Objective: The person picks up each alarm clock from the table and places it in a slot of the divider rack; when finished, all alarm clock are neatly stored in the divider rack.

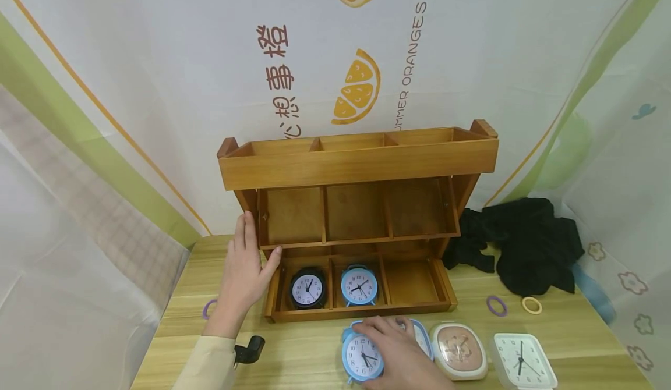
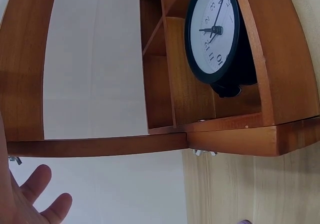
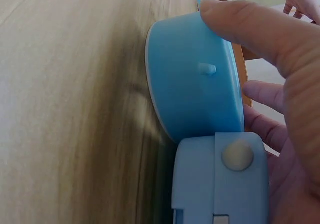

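My right hand point(image 1: 401, 352) grips a round light-blue alarm clock point(image 1: 360, 358) at the table's front, thumb on its near edge and fingers over the top. In the right wrist view this clock point(image 3: 187, 79) stands close to the wood surface, beside a squarish blue clock point(image 3: 200, 179) that the hand partly covers. My left hand point(image 1: 246, 268) is at the left side of a wooden tiered rack point(image 1: 362, 166), its fingers extended along the side panel. In the rack's bottom row sit a black alarm clock point(image 1: 307, 289) on the left and another light-blue one point(image 1: 359, 286) in the middle.
To the right of my right hand lie a pink-faced clock point(image 1: 460, 350) and a white square clock point(image 1: 524, 361). Black cloth point(image 1: 529, 241) is heaped at the back right, near a purple ring point(image 1: 497, 306) and a yellow ring point(image 1: 532, 305). A printed curtain point(image 1: 209, 58) hangs behind.
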The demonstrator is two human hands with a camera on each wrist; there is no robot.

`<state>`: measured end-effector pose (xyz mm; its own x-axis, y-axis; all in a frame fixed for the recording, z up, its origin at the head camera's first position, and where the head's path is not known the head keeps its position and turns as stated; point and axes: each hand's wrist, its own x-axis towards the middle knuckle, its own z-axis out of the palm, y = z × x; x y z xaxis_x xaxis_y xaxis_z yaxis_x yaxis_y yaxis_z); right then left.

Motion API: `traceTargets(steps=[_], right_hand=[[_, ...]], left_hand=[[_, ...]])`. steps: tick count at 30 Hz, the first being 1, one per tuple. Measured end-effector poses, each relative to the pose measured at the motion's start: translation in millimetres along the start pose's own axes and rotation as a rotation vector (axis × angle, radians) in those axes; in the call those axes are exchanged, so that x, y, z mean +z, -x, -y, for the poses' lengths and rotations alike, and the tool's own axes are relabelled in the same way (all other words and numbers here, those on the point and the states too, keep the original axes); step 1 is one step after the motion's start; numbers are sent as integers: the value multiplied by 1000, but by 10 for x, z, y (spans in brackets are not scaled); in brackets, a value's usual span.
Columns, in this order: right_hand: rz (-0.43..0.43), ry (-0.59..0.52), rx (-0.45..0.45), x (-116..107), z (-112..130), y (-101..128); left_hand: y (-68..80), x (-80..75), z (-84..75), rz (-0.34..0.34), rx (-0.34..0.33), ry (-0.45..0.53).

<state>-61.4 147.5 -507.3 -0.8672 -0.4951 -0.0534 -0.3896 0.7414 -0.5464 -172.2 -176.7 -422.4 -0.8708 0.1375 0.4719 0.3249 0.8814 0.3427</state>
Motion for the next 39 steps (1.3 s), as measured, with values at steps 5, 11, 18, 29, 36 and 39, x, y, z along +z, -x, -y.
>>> traceTargets(steps=[5,11,18,29,36,39], right_hand=[[12,3,5,-11,13,0],[13,-6,-11,-1,4,-13],[-10,-13,-55,6,-10,-20],[-89,-250,-130,-262,31,22],[-229,-190,-136,-582,-110,-9],[-260,-155,-130,-725,-207,-6]], left_hand=[[-3,7,2,2,-11,4],[0,7,1,-7,-4,10],[3,-4,-17,3,-13,17],[13,-10,2,5,-20,18],[1,-22,0,21,-27,17],[-1,-17,-1,24,-26,12]])
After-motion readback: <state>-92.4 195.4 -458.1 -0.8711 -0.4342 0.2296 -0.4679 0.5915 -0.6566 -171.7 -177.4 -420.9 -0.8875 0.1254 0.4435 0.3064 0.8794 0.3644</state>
